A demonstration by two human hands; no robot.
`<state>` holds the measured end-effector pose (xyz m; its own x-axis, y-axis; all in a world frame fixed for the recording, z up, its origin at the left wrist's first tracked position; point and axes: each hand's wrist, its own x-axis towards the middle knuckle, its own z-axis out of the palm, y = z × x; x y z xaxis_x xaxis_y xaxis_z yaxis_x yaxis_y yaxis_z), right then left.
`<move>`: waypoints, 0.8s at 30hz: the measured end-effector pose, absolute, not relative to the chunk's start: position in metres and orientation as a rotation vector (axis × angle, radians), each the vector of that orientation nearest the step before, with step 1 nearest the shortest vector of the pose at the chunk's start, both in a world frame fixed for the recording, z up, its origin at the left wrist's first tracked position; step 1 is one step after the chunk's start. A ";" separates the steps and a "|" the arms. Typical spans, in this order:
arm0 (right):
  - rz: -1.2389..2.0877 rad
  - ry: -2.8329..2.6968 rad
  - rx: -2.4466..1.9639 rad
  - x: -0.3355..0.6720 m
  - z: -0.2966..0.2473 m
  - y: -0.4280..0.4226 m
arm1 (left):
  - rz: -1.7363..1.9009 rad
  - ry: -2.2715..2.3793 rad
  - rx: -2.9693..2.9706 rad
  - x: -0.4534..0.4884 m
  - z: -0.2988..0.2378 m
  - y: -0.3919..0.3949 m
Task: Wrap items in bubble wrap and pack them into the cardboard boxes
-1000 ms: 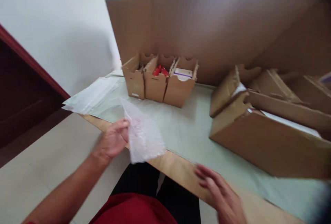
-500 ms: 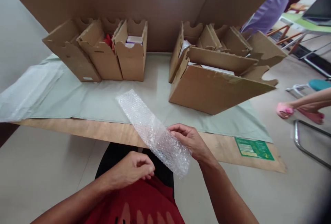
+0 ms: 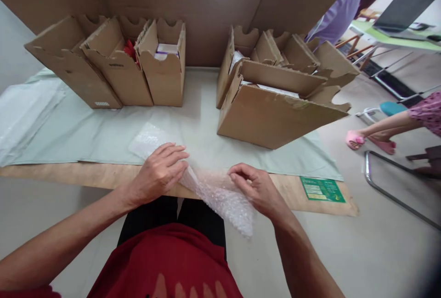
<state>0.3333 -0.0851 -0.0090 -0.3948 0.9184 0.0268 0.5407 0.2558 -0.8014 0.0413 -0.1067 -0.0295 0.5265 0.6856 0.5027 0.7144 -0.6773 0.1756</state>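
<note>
A strip of clear bubble wrap lies diagonally across the table's front edge, its lower end hanging over. The middle looks creased, and a thin layer near my right hand is blurred. My left hand rests palm down over the upper part, fingers stretched out and slightly bent, the thumb hidden. With thumb and index finger pinched together, my right hand grips the wrap's right edge.
Open cardboard file boxes stand at the back left, and more boxes at the right. Plastic sheets lie at the far left. A green label is on the board's right end. Beyond, a person's feet and a metal frame show.
My left hand has moved up and left from near my lap onto the bubble wrap. The wrap has become creased in the middle. The whole view has shifted slightly right.
</note>
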 end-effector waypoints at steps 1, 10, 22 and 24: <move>0.923 -2.042 -1.353 0.341 -0.008 -0.081 | -0.875 -1.228 -2.697 0.039 -0.024 -0.110; 0.079 -2.262 -1.563 0.367 -0.029 -0.022 | -0.483 -1.366 -3.167 0.068 0.001 -0.142; 0.209 -2.583 -1.094 0.346 -0.022 -0.089 | -0.430 -1.653 -2.828 0.031 -0.053 -0.066; 0.301 -2.693 -1.001 0.348 -0.038 -0.101 | -0.396 -1.675 -2.852 0.020 -0.065 -0.066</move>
<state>0.3476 -0.1010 -0.0378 -0.7317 0.6621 0.1619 0.6099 0.7421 -0.2781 0.0197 -0.0657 -0.0647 0.4709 0.8756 0.1075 0.8309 -0.4811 0.2794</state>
